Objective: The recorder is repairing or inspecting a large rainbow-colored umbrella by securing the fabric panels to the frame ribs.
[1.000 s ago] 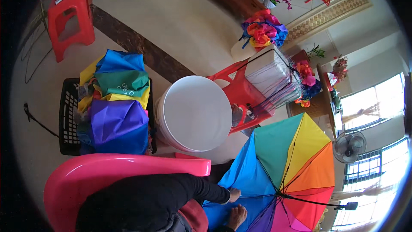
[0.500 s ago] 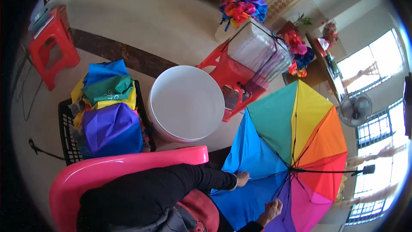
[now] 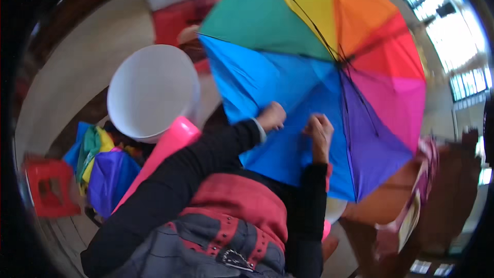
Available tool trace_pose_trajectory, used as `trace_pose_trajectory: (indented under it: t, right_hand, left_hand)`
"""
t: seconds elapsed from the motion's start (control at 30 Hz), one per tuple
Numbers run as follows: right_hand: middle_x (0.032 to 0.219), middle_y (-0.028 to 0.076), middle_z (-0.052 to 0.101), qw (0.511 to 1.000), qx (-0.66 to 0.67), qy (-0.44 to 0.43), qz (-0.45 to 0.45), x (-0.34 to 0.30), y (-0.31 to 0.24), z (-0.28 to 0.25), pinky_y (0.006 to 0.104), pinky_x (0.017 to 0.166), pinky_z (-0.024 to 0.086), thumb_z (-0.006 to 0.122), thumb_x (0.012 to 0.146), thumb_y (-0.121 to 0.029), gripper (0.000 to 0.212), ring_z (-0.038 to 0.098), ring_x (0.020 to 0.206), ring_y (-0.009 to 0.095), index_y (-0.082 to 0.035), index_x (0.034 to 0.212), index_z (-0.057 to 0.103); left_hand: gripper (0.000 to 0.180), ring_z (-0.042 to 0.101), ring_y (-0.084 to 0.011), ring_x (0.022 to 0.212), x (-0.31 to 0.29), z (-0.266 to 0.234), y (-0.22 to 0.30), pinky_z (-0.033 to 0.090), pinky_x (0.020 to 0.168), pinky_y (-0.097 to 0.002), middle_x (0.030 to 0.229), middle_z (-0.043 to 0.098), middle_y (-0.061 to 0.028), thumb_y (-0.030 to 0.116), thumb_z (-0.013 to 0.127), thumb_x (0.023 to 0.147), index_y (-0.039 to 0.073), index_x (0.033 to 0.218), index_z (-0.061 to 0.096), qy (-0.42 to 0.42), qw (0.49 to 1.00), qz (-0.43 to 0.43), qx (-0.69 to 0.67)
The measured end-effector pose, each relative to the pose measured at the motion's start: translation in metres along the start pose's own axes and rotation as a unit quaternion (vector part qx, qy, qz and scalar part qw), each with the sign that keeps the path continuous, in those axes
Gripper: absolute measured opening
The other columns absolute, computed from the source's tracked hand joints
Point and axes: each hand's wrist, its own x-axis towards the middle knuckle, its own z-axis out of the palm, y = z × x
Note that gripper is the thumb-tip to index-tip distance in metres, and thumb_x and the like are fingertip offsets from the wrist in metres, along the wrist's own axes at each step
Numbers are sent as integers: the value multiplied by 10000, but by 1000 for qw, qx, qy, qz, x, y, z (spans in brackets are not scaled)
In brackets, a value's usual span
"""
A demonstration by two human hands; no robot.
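An opened rainbow umbrella [image 3: 309,87] spreads before me, its inner side with thin black ribs facing me and its dark shaft pointing to the upper right. My left hand [image 3: 272,117] is closed in front of the light blue panel. To its right, my right hand [image 3: 319,128] pinches its fingers together over the darker blue panel, beside the purple one. What either hand grips is too small and blurred to make out. The two hands are a short way apart.
Left of the umbrella stands a white bucket [image 3: 154,92], behind a pink chair arm [image 3: 164,157]. Folded colourful fabric [image 3: 105,175] lies near a red stool [image 3: 51,185] at far left. Another red seat [image 3: 175,24] stands beyond the bucket.
My view has turned, shifting the bucket and fabric to the left and the umbrella upward. My hands are closer together, and both remain closed at the blue panels.
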Motion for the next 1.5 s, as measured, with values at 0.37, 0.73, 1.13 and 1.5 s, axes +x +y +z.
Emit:
trace_pose_trajectory:
  t: [0.37,0.73,1.13,1.5]
  right_hand:
    - [715,177,587,875,-437,176,-109,3,48,27,446,581,465,505,714,-131,112,586,660,331,-39,706,568]
    - [796,200,591,903,-420,44,-76,-2,35,31,461,656,464,509,706,-144,136,581,769,362,-27,754,560]
    - [776,195,597,933,-351,52,-57,0,44,44,455,666,451,524,706,-162,149,575,779,371,-28,737,581]
    - [780,196,604,940,-328,46,-80,4,50,34,437,637,475,538,713,-154,146,588,754,368,-42,766,615]
  left_hand:
    - [242,575,-147,509,-1,5,59,431,388,-249,600,566,-74,203,525,794,3,662,557,96,972,-215,0]
    - [195,579,-122,565,0,1,76,430,431,-213,674,590,-53,199,555,794,10,750,571,70,965,-250,43]
    - [148,567,-116,553,5,-10,55,420,442,-204,643,584,-51,157,562,786,17,740,575,83,955,-275,-71]
    - [184,578,-157,545,-2,9,64,424,426,-226,692,603,-99,167,522,814,-5,754,548,142,959,-239,-48]
